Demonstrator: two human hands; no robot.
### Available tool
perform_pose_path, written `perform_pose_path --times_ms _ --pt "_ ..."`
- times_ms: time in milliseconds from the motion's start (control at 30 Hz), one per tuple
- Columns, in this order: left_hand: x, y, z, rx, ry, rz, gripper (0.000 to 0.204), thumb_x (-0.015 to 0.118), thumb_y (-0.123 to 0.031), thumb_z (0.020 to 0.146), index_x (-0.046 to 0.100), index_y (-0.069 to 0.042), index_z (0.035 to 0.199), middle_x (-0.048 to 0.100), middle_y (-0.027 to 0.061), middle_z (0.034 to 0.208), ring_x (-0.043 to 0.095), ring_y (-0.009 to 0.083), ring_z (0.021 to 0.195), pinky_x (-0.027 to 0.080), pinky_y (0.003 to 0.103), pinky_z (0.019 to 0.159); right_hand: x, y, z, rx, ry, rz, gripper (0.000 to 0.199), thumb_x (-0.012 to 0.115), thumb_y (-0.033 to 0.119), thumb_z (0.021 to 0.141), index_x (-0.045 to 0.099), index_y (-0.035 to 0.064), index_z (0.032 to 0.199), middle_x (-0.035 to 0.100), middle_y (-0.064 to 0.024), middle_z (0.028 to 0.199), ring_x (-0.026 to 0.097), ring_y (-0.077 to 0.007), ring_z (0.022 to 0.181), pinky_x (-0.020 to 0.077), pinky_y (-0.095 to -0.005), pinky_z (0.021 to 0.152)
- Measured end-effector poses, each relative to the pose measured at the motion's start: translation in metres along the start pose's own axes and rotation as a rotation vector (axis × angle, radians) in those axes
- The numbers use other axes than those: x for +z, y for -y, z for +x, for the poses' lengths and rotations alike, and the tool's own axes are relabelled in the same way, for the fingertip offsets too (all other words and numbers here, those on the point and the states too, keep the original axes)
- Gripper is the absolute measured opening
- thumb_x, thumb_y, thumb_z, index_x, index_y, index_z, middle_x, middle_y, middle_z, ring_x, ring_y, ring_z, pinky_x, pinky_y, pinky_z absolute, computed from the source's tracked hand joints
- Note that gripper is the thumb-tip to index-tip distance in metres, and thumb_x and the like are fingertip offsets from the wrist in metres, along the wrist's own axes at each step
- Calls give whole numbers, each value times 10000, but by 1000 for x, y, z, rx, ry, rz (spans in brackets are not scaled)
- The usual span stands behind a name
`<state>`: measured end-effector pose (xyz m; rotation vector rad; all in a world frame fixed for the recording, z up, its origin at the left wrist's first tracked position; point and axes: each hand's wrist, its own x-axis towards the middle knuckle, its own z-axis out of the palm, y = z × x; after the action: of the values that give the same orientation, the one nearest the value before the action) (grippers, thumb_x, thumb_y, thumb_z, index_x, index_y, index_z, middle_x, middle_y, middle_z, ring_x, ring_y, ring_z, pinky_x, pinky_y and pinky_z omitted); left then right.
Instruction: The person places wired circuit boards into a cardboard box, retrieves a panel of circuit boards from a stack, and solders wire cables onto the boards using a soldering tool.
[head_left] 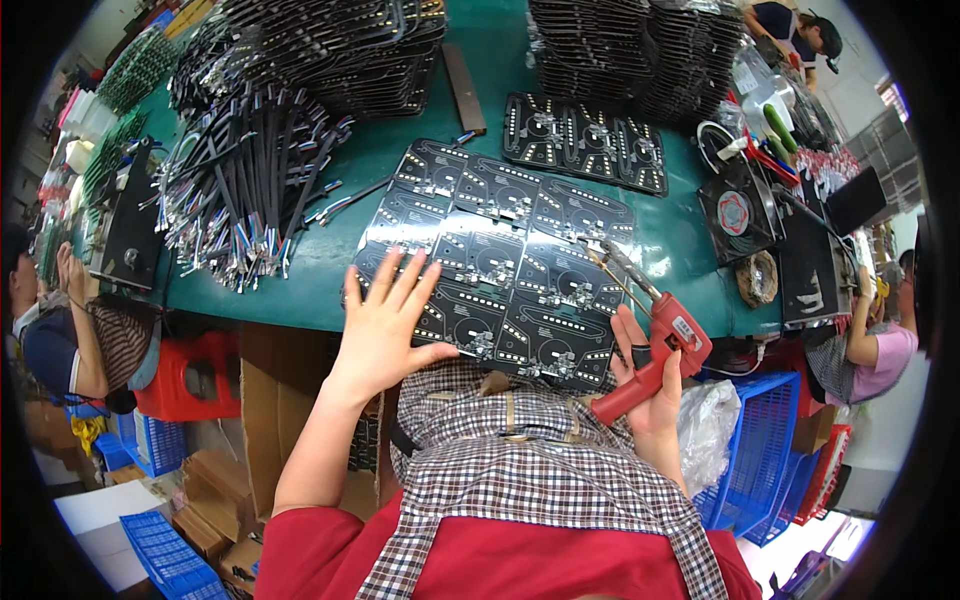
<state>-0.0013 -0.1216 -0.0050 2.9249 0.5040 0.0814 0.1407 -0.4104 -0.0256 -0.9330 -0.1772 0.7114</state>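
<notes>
A large black circuit-board panel (500, 250), dotted with small pale components, lies on the green table before me, its near edge at my apron. My left hand (385, 325) rests on the panel's left side, fingers spread out flat. In my right hand (650, 395) is a red soldering gun (675, 335), gripped by its handle. Its metal tip and thin feed tube point up and left over the right part of the panel; whether the tip touches a board I cannot tell. Just beyond lies another black board panel (585, 143), with a loose dark cable (355, 198) at the left.
Tall stacks of black boards (640, 50) stand at the back, beside a flat bar (463, 88). A heap of cables (250, 180) covers the left. To the right are a small fan (735, 212) and a brown ring-shaped block (757, 278). Co-workers sit on both sides.
</notes>
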Motion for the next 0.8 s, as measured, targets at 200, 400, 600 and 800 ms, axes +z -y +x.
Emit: perform_pose_path --times_ms 200,400,600,800 --pt "-2 1 -3 152 87 -17 905 699 -556 604 344 -243 1375 244 96 1456 140 333 1360 87 625 1035 0 0 -2 -10 -61 3 699 477 502 874 207 146 1411 292 -183 1419 252 -286 1335 452 -290 902" --pt "-7 2 -1 206 114 2 861 708 -523 621 363 -253 1362 274 10 1450 148 343 1353 101 645 1022 -8 0 -6 -12 -16 32 648 439 464 905 199 143 1414 265 -178 1431 232 -272 1343 454 -298 909" --pt "-11 8 4 225 133 -51 831 717 -491 624 392 -230 1344 279 -11 1447 146 340 1353 127 649 1018 -7 2 -6 -8 -8 -20 653 448 464 901 202 144 1415 279 -163 1429 241 -261 1341 435 -285 921" --pt "-10 10 2 230 127 -96 830 718 -472 635 386 -208 1348 273 3 1450 140 336 1356 102 642 1029 -1 7 -5 -36 41 -221 670 477 471 886 236 120 1403 338 -152 1403 289 -248 1322 402 -266 942"
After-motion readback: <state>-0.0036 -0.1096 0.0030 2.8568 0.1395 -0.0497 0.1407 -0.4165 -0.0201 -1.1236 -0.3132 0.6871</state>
